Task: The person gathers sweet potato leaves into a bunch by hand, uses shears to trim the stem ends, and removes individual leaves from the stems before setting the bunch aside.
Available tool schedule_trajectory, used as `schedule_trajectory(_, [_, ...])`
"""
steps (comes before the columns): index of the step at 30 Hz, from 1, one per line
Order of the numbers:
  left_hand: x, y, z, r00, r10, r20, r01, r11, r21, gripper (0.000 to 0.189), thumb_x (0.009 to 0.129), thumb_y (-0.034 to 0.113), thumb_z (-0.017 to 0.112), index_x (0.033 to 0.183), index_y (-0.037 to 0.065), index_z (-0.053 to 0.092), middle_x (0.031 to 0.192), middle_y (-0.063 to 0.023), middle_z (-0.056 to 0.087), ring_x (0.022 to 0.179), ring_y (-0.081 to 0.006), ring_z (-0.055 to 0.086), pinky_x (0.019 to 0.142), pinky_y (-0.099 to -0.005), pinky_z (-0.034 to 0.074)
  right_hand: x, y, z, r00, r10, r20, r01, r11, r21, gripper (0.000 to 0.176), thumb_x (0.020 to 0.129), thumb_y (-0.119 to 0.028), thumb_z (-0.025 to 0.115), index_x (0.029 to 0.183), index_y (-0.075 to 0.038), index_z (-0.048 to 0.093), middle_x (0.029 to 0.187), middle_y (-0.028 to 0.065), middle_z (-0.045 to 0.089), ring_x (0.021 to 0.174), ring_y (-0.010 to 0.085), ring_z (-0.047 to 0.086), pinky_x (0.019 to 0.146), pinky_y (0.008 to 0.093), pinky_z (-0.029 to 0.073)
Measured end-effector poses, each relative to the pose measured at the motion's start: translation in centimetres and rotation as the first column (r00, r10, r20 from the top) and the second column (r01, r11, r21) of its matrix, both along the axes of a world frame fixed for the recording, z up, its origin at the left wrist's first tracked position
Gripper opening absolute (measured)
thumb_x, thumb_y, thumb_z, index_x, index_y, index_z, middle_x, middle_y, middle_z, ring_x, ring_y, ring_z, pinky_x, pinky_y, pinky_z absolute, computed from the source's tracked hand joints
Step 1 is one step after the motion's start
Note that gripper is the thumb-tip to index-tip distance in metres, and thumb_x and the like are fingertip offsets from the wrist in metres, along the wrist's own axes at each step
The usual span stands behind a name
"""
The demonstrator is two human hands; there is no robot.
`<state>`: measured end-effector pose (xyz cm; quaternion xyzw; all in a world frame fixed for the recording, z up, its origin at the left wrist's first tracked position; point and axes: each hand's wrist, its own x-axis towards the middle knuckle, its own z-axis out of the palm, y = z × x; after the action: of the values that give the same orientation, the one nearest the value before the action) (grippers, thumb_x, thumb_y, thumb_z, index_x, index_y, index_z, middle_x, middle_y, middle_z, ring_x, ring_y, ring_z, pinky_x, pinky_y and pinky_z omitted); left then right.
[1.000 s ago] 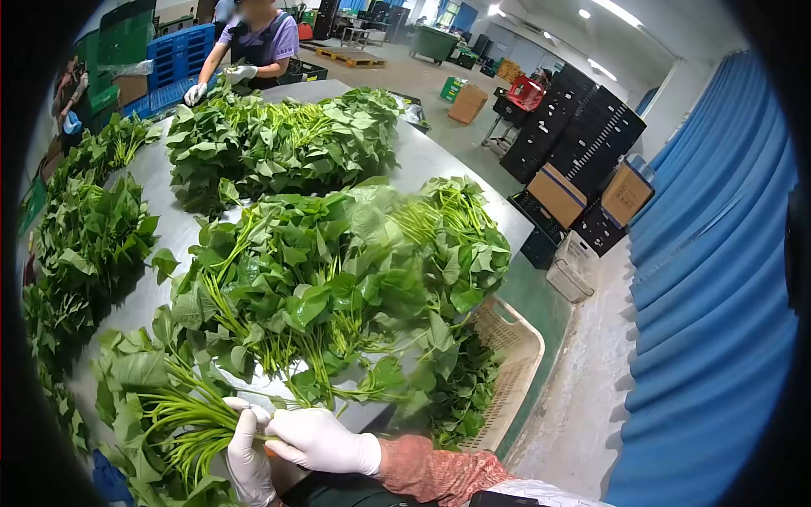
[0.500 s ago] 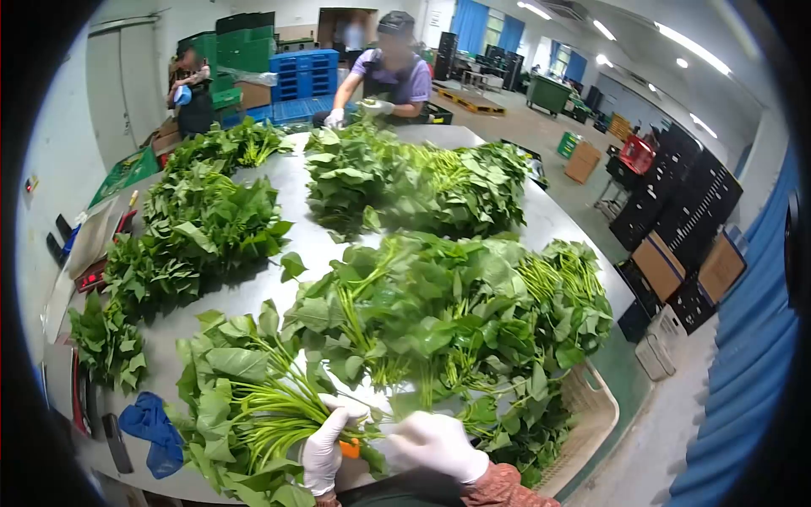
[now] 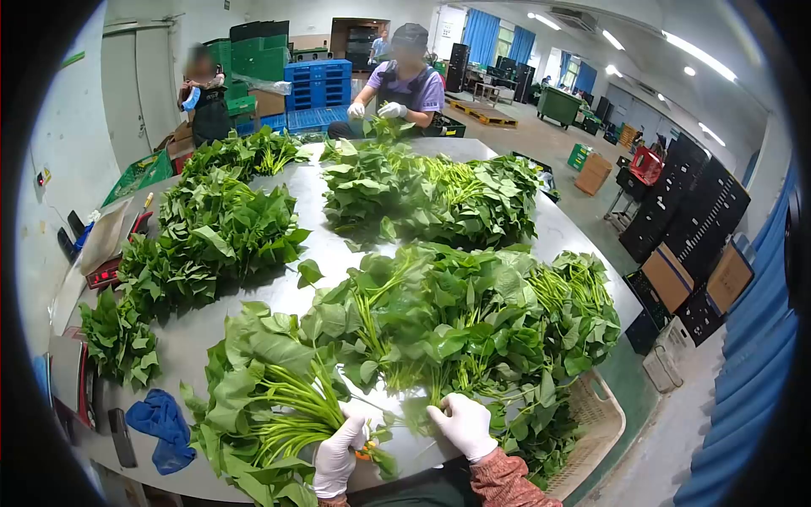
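Note:
My left hand (image 3: 340, 456), in a white glove, is closed around the cut ends of a thick bunch of leafy greens (image 3: 291, 410). Its pale green stems point to my palm, and broad leaves fan out to the left. A small orange object (image 3: 364, 455) shows beside the left fingers, mostly covered. My right hand (image 3: 465, 427), gloved too, pinches a leafy green stem at the near edge of a large heap of leafy greens (image 3: 456, 313). Loose leaves lie on the metal table between both hands.
More greens (image 3: 224, 228) line the metal table's (image 3: 325, 275) left side, with another heap (image 3: 439, 190) behind. A blue cloth (image 3: 162, 429) lies at left. A beige crate (image 3: 583, 435) stands at right. Across the table a gloved person (image 3: 401, 89) handles greens; another person (image 3: 205, 101) stands behind.
My right hand has moved up and right to the heap's edge, fingers now pinched. My left hand keeps its bunch. The person opposite has raised their hands with greens.

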<state>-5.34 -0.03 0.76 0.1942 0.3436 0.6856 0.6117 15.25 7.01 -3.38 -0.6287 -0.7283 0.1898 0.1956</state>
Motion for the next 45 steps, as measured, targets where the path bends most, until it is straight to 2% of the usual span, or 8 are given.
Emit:
schedule_trajectory(8, [0.5, 0.4, 0.8, 0.998, 0.051, -0.028, -0.052, 0.997, -0.051, 0.016, 0.094, 0.01, 0.057, 0.079, 0.007, 0.052, 0.058, 0.0045, 0.038, 0.051, -0.007, 0.035, 0.048, -0.0239, 0.029, 1.8, -0.1, -0.5, 0.884, -0.085, -0.46, 0.133, 0.988, 0.074, 0.011, 0.084, -0.014, 0.067, 0.088, -0.004, 0.064, 0.077, 0.0117, 0.066, 0.064, 0.0187, 0.065, 0.06, 0.0281, 0.05])
schedule_trajectory(11, [0.6, 0.8, 1.0, 0.99, 0.042, -0.138, -0.051, 0.997, -0.063, 0.016, 0.095, 0.011, 0.052, 0.08, 0.008, 0.05, 0.054, 0.0051, 0.031, 0.046, -0.0088, 0.031, 0.052, -0.0261, 0.031, 2.6, -0.2, 1.7, 0.571, -0.257, -0.78, 0.052, 0.959, -0.278, 0.017, 0.09, -0.013, 0.061, 0.1, 0.0, 0.059, 0.068, 0.0014, 0.057, 0.056, 0.0098, 0.053, 0.054, 0.0257, 0.045])
schedule_trajectory(13, [0.6, 0.8, 0.5, 0.996, 0.058, -0.072, -0.06, 0.998, -0.018, 0.018, 0.096, 0.013, 0.052, 0.079, 0.008, 0.049, 0.053, 0.0048, 0.03, 0.044, -0.0088, 0.031, 0.051, -0.0265, 0.031, 3.0, 0.7, 2.2, 0.688, -0.056, -0.723, 0.06, 0.998, -0.021, 0.023, 0.09, -0.012, 0.061, 0.107, 0.002, 0.055, 0.072, 0.001, 0.055, 0.059, 0.0081, 0.051, 0.055, 0.0225, 0.043])
schedule_trajectory(15, [0.8, 0.8, 1.3, 0.986, 0.092, -0.138, -0.093, 0.996, 0.005, 0.02, 0.096, 0.014, 0.053, 0.077, 0.009, 0.047, 0.053, 0.0046, 0.03, 0.043, -0.009, 0.031, 0.05, -0.0264, 0.031, 3.5, 0.5, 1.9, 0.205, -0.348, -0.915, -0.143, 0.914, -0.38, 0.031, 0.089, -0.013, 0.063, 0.114, 0.003, 0.053, 0.08, 0.0025, 0.056, 0.066, 0.0065, 0.051, 0.06, 0.0206, 0.043])
schedule_trajectory(26, [1.1, 1.3, 0.6, 0.992, 0.097, -0.081, -0.098, 0.995, -0.01, 0.018, 0.095, 0.013, 0.054, 0.078, 0.01, 0.048, 0.053, 0.0057, 0.03, 0.043, -0.0084, 0.029, 0.051, -0.0259, 0.031, 4.5, -0.7, 1.3, -0.229, -0.57, -0.789, -0.522, 0.756, -0.395, 0.03, 0.097, -0.022, 0.053, 0.122, -0.006, 0.054, 0.104, 0.0138, 0.063, 0.055, 0.0061, 0.046, 0.052, 0.0221, 0.042])
schedule_trajectory(39, [0.6, 1.1, -0.1, 0.994, 0.091, -0.067, -0.09, 0.996, 0.014, 0.008, 0.094, 0.01, 0.055, 0.089, 0.005, 0.053, 0.055, 0.004, 0.034, 0.045, -0.0101, 0.035, 0.052, -0.0276, 0.032, 2.4, -1.7, 0.0, -0.087, -0.631, -0.771, -0.49, 0.701, -0.518, 0.033, 0.093, -0.017, 0.059, 0.12, 0.001, 0.055, 0.095, 0.0058, 0.064, 0.061, 0.0071, 0.05, 0.059, 0.0226, 0.042])
schedule_trajectory(43, [0.7, 1.0, 0.0, 0.994, 0.087, -0.065, -0.086, 0.996, 0.01, 0.008, 0.094, 0.01, 0.056, 0.088, 0.006, 0.053, 0.055, 0.004, 0.035, 0.045, -0.0101, 0.035, 0.052, -0.0274, 0.032, 1.8, -2.1, 0.5, 0.443, -0.358, -0.822, -0.138, 0.879, -0.457, 0.024, 0.092, -0.011, 0.059, 0.113, 0.0, 0.059, 0.094, 0.0033, 0.063, 0.064, 0.0042, 0.05, 0.057, 0.0197, 0.04])
schedule_trajectory(45, [0.8, 1.1, 0.2, 0.992, 0.092, -0.086, -0.092, 0.996, -0.001, 0.009, 0.094, 0.011, 0.055, 0.086, 0.007, 0.052, 0.054, 0.0046, 0.033, 0.045, -0.0095, 0.033, 0.052, -0.027, 0.031, 1.5, -2.8, 1.3, 0.516, -0.269, -0.813, -0.013, 0.947, -0.322, 0.019, 0.093, -0.005, 0.055, 0.109, 0.002, 0.061, 0.092, 0.0036, 0.062, 0.065, 0.0041, 0.051, 0.058, 0.019, 0.042])
